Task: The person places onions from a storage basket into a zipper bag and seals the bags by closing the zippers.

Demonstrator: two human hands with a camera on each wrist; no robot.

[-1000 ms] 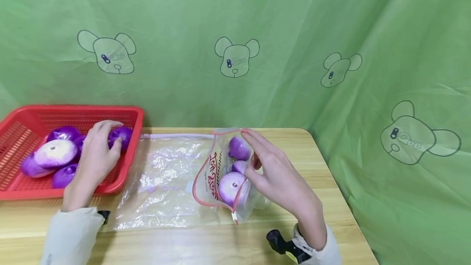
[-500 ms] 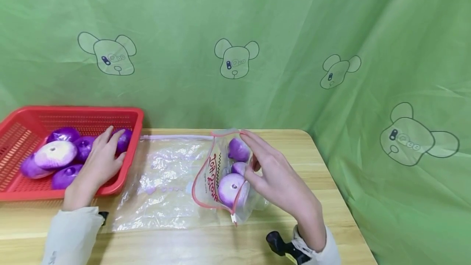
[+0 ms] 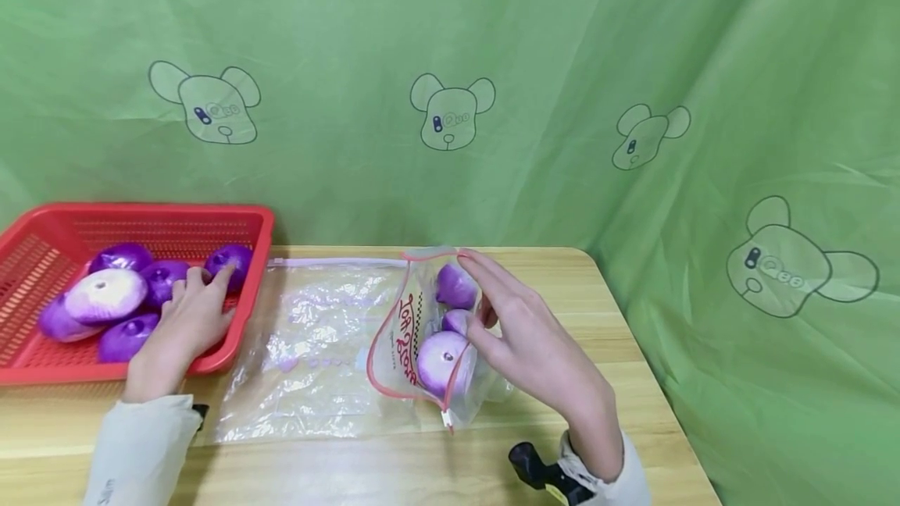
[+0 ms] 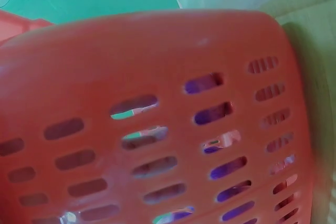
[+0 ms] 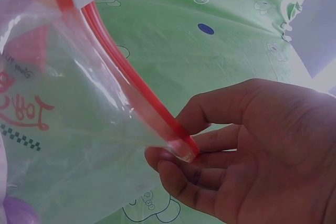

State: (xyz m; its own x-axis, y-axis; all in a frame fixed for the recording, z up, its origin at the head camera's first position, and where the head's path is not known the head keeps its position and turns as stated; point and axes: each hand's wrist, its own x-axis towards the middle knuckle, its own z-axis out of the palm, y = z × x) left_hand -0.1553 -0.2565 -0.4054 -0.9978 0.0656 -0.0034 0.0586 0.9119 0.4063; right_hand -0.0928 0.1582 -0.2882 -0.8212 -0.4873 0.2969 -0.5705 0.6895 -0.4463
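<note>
Inside the red basket (image 3: 42, 372) my left hand (image 3: 184, 318) reaches down beside a purple onion (image 3: 230, 262) at the right end. Its fingers bend downward near that onion; what lies under the palm is hidden. My right hand (image 3: 537, 346) pinches the red zip edge of a clear zip bag (image 3: 402, 346) between thumb and fingers, holding the mouth spread. In the right wrist view, the fingers (image 5: 207, 106) grip that red edge. Through the bag's opening I see purple onions, among them a pale-ended onion (image 3: 441, 365). Only the basket wall (image 4: 105, 61) shows in the left wrist view.
Several more purple onions (image 3: 105, 295) lie in the basket's left half. A flat clear zip bag (image 3: 309, 397) lies on the wooden table (image 3: 337, 475) between basket and opened bag. Behind hangs a green curtain (image 3: 337, 194) with cartoon heads.
My left hand has drawn back slightly from above the right-end onion, which shows more fully, and its fingers have bent down. The right hand keeps its hold on the zip bag.
</note>
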